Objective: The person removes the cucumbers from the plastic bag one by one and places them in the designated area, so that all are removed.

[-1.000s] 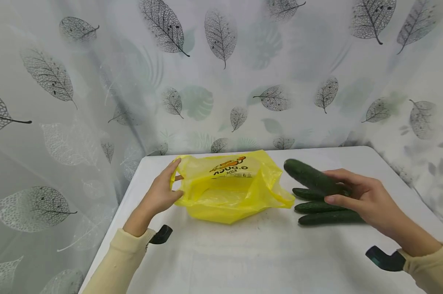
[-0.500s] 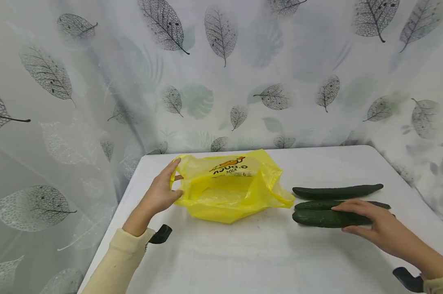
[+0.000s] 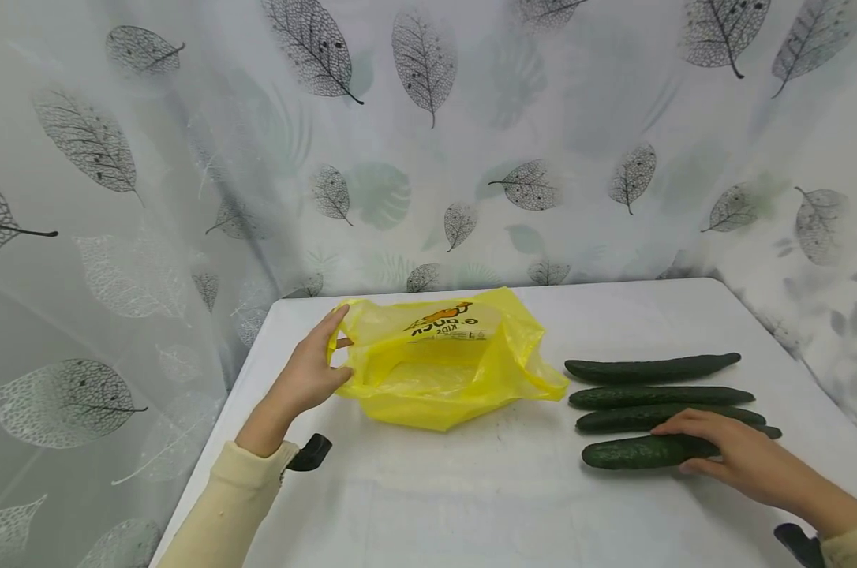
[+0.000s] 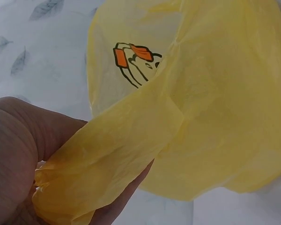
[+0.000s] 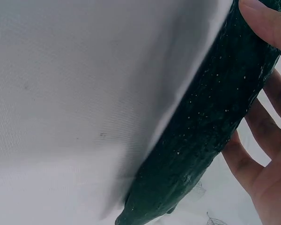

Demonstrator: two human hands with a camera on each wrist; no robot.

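Note:
A yellow plastic bag (image 3: 428, 402) lies on the white table with its mouth agape, a printed duck logo on its back side. My left hand (image 3: 308, 371) holds the bag's left edge; in the left wrist view, the bag's film (image 4: 107, 159) bunches into the palm. To the right, my right hand (image 3: 737, 457) grips the front cucumber (image 3: 630, 453), thumb on one side and fingers on the other. In the right wrist view this dark green cucumber (image 5: 201, 122) runs diagonally, close over the white cloth. Its far end is partly hidden by the hand in the head view.
Behind the gripped cucumber lie three more in a row: a back cucumber (image 3: 652, 368), a middle cucumber (image 3: 659, 397) and a nearer cucumber (image 3: 634, 419). A leaf-patterned curtain (image 3: 428, 158) hangs behind and beside the white table (image 3: 471, 505).
The right hand has brought its cucumber down from above the others, toward the front of the row. The left hand and the bag stay in place.

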